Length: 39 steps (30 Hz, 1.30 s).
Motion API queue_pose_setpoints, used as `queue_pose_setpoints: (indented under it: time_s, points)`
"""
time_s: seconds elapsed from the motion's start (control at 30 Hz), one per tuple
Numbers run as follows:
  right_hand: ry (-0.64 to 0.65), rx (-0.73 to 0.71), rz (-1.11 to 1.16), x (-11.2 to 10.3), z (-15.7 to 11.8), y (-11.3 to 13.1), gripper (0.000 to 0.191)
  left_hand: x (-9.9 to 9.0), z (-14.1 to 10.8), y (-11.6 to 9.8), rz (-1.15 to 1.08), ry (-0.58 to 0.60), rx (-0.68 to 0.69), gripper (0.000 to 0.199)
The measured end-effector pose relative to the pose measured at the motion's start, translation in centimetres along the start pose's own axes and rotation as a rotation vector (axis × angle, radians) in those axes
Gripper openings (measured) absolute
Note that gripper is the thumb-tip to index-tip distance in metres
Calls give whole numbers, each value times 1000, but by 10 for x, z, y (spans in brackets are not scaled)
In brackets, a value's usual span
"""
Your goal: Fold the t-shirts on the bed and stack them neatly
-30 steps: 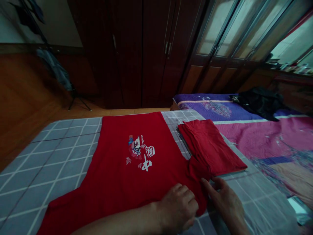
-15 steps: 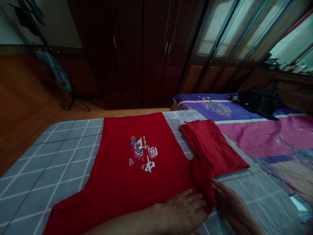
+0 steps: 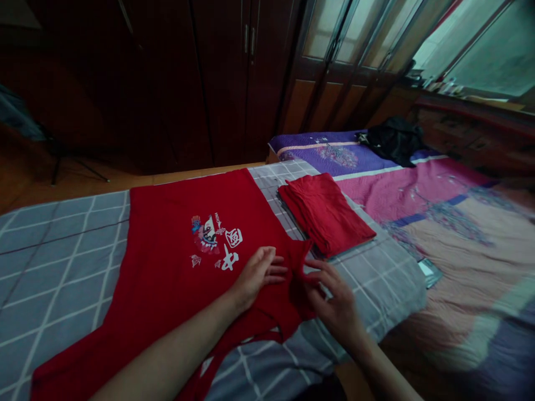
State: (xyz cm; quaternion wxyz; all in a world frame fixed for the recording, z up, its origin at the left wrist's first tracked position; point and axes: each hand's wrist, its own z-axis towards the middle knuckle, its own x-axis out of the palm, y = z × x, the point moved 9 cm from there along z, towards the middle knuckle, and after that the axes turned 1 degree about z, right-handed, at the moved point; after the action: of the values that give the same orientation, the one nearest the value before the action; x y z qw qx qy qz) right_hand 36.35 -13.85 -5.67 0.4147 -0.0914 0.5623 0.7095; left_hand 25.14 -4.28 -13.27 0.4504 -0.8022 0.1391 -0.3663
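A red T-shirt (image 3: 167,267) with a colourful print and white characters lies spread over the grey checked cloth, its neckline towards me. My left hand (image 3: 259,273) hovers at the shirt's right side, fingers stretched and holding nothing. The sleeve on the right stands up in a fold, and my right hand (image 3: 332,292) pinches its edge between thumb and fingers. Just beyond that sleeve is a folded red garment (image 3: 330,211), resting on a darker layer.
The grey checked cloth (image 3: 62,267) covers the surface under the shirt. Behind it are dark wardrobe doors (image 3: 225,83). To the right, a bed with a patterned cover (image 3: 384,186) bears a black garment (image 3: 393,139). A small pale packet (image 3: 428,270) lies near the cloth's right edge.
My view has swung right. My left hand has risen off the sleeve where it lay flat. The right hand now lifts the sleeve's edge into a fold.
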Motion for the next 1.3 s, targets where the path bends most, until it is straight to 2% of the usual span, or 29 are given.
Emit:
queue_pose_setpoints:
  time_s: [0.07, 0.1, 0.17, 0.23, 0.3, 0.37, 0.47, 0.57, 0.67, 0.83, 0.97, 1.1, 1.2, 1.3]
  points:
    - [190, -230, -156, 25, -12, 21, 21, -5, 0, -4, -6, -30, -8, 40]
    - [264, -282, -208, 35, -18, 25, 25, -6, -1, -7, 17, -39, 12, 45]
    - [326, -311, -274, 43, -28, 24, 27, -5, -1, -12, 77, -33, 67, 59]
    - [312, -302, -303, 41, -34, 18, 26, -1, -1, -14, 130, -9, 121, 69]
    - [259, -295, -323, 34, -36, 13, 27, 0, 1, -15, 203, 5, 163, 71]
    - [190, -281, -332, 25, -37, 8, 29, -1, 4, -17, 336, -10, 206, 59]
    - [100, -272, -309, 14, -39, 4, 29, -3, 6, -31, 645, -82, 309, 38]
    - [72, -243, -310, 9, -42, -1, 28, -2, 8, -44, 865, -123, 401, 38]
    - [53, -224, -320, 7, -45, -5, 24, 1, 14, -45, 933, -108, 412, 42]
    - [-36, -290, -319, 1, -54, -4, 22, 6, 16, -45, 1084, -95, 472, 44]
    - [-68, -250, -365, -2, -53, -6, 23, 13, 13, -41, 1248, -57, 511, 47]
    - [-48, -184, -415, -1, -47, -7, 21, 11, 13, -41, 1300, -94, 511, 50]
    - [-24, -224, -352, 1, -48, 0, 16, 7, 15, -44, 1284, -133, 495, 51]
    - [14, -257, -339, 4, -51, 4, 18, 1, 15, -46, 1306, -166, 480, 51]
